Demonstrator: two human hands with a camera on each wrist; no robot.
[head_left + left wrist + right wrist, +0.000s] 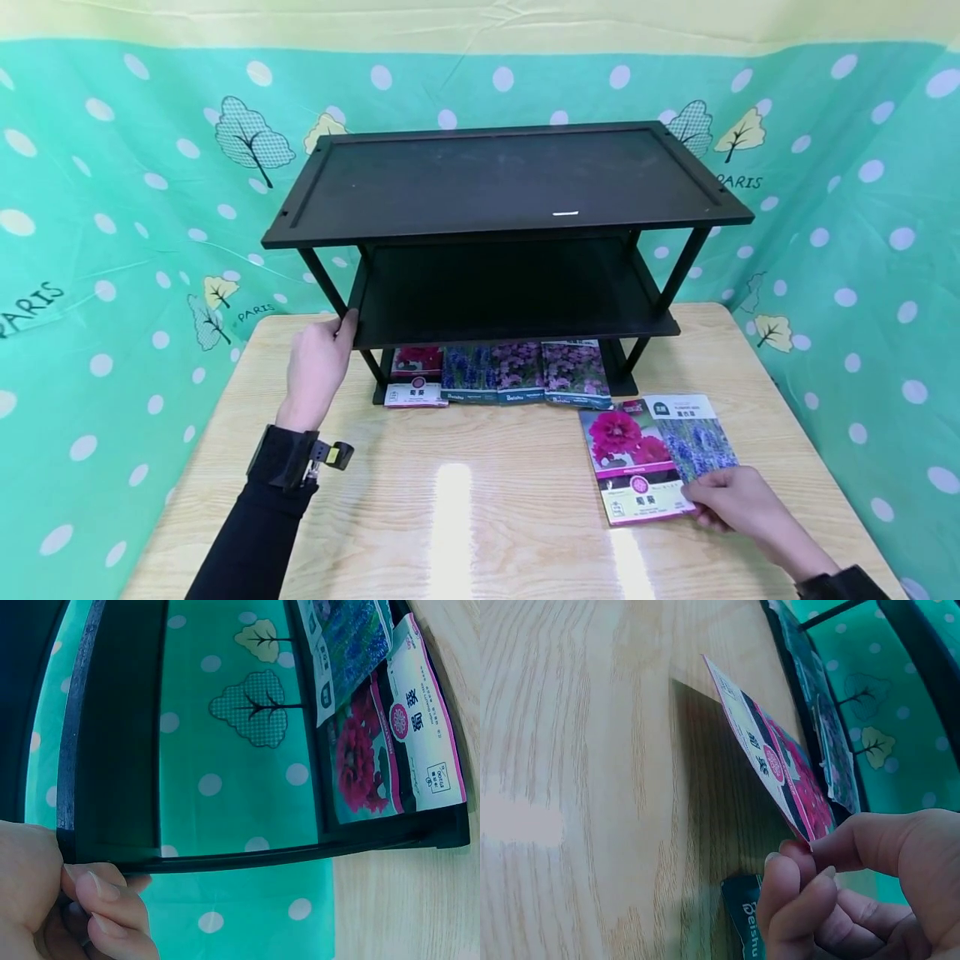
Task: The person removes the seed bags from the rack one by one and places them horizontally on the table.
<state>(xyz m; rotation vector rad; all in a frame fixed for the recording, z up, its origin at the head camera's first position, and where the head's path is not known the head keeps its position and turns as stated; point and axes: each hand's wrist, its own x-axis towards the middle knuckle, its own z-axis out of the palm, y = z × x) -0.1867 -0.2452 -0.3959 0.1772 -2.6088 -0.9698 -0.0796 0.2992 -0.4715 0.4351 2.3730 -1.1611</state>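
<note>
My left hand (318, 367) grips the front left corner of the middle shelf (510, 287) of a black rack (510, 179), fingers curled at its edge. Over the table at right, my right hand (738, 504) pinches a pink-flower seed packet (637, 462) by its lower right corner. In the right wrist view that packet (769, 754) is tilted up off the wood, thumb and fingertips on its corner. A blue-flower seed packet (693, 429) lies partly beneath it. Several seed packets stand in a row on the bottom shelf, a red-flower packet (416, 387) leftmost.
The rack stands at the back of a light wooden table (360, 508). Behind and beside it hangs a green dotted cloth (135, 250) with tree prints. A small white mark (566, 213) shows on the top shelf.
</note>
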